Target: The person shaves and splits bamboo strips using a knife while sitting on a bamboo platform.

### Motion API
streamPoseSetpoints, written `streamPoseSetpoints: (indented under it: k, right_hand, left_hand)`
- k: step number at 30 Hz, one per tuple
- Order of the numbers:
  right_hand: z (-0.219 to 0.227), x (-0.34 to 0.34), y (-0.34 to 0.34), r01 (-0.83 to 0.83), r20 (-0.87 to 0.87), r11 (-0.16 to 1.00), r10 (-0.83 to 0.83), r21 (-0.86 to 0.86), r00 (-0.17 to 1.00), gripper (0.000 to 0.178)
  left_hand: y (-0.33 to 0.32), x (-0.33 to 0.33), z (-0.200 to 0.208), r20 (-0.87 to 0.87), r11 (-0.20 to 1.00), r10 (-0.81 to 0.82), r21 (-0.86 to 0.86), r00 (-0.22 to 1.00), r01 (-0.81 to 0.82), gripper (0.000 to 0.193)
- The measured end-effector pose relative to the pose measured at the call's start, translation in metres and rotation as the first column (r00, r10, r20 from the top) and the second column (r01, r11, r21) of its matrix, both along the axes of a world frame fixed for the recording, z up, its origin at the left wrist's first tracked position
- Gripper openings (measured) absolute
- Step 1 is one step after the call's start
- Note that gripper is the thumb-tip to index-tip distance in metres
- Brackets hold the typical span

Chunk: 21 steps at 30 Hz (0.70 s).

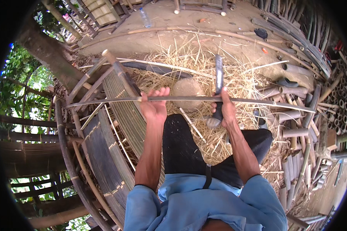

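A long, thin bamboo strip [189, 98] stretches crosswise in front of me, bowing down a little at both ends. My left hand [155, 107] holds it left of the middle, palm turned up, with the strip across the palm and the fingers rather straight. In my right hand [227, 109] is a big knife [219, 73], its dark handle low and its blade pointing away from me. The strip also passes at this hand, by the thumb and the knife; how the fingers meet it is partly hidden. Beyond the strip, between my hands, sits a round, brown block [187, 90].
Pale shavings [204, 134] cover the ground around my legs. A slatted bamboo bench [123, 92] stands at my left. Cut bamboo pieces [295, 133] and stacked tubes [338, 115] lie at right. A clear plastic bottle [145, 18] is at the far left.
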State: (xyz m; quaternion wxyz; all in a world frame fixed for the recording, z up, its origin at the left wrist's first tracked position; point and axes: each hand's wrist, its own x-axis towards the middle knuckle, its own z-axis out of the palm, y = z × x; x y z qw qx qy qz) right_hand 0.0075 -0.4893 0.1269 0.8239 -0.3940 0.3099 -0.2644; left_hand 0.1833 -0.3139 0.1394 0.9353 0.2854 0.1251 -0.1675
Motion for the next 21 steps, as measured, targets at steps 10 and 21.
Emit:
streamPoseSetpoints:
  k: [10,21]
  right_hand:
    - [-0.100,-0.067,0.011,-0.310,0.090,0.842,0.303,0.442,0.949,0.042]
    - [-0.117,-0.082,0.063,-0.392,-0.550,0.744,0.041,-0.540,0.834,0.039]
  left_hand:
    - [0.223,0.044,0.238,0.893,0.844,0.320,-0.116,0.318,-0.524,0.011]
    - [0.217,-0.077,0.251,0.974,0.913,0.204,-0.154,0.096,-0.377,0.037]
